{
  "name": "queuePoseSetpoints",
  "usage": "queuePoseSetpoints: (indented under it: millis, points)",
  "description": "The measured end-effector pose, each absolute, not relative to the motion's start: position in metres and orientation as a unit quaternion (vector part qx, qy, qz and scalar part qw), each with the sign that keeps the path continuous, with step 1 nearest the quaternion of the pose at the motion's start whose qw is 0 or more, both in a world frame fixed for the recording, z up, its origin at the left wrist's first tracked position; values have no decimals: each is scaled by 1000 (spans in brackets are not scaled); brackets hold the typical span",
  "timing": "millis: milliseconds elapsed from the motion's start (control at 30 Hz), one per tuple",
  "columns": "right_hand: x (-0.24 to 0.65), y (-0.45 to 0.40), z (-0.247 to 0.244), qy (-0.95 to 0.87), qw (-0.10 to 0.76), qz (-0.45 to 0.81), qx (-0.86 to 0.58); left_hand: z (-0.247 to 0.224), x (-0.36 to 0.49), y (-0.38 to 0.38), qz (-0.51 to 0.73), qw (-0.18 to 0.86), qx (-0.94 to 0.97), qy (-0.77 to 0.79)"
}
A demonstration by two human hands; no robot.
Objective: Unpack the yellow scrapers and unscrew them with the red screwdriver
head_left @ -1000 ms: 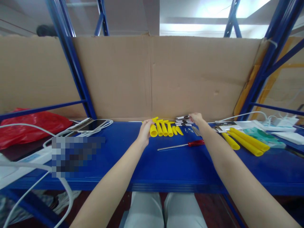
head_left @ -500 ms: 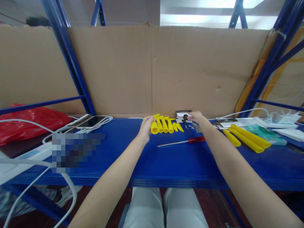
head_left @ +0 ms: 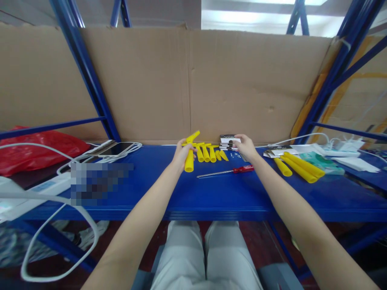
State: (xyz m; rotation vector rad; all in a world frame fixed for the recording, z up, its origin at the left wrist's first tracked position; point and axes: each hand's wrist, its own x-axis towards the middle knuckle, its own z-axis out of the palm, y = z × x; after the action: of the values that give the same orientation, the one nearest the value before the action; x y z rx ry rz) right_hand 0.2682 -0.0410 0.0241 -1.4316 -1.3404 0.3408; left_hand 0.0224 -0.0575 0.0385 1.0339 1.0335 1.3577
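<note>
My left hand (head_left: pixel 180 154) is wrapped round a yellow T-shaped plastic handle (head_left: pixel 189 160), raised off the shelf with its hollow round end toward me. Several similar yellow T-shaped handles (head_left: pixel 206 154) lie in a row just to its right, followed by small yellow wedge-like pieces (head_left: pixel 223 155). My right hand (head_left: pixel 245 146) is at the right end of a stack of small black-and-white packets (head_left: pixel 226 141). Its fingers are bent against the stack, and what they pinch is too small to make out. Small metal bits (head_left: pixel 236 154) lie below that hand.
A red-handled screwdriver (head_left: pixel 242 169) lies across the blue shelf (head_left: pixel 169 189) in front of me. Yellow tubes (head_left: pixel 302 168) rest on the right beside a green plastic bag (head_left: pixel 328 163). Phone (head_left: pixel 117 149), white cables and a red bag (head_left: pixel 45 147) are on the left. Cardboard (head_left: pixel 136 84) walls the back.
My left hand has lifted the leftmost yellow handle out of the row and toward me. My right hand stays at the packet stack, its fingers shifted slightly. The view has tilted a little.
</note>
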Motion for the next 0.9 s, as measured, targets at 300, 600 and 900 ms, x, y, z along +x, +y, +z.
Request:
queuePoseSetpoints:
  millis: [300,600,900]
  points:
    - [281,-55,5,-662,391,-30,-639,47,26,-68,575,545,475,382]
    - [274,-63,15,-704,352,41,-615,46,0,-46,474,595,541,358]
    - [272,-85,36,-744,275,237,-562,38,-27,-42,441,546,573,424]
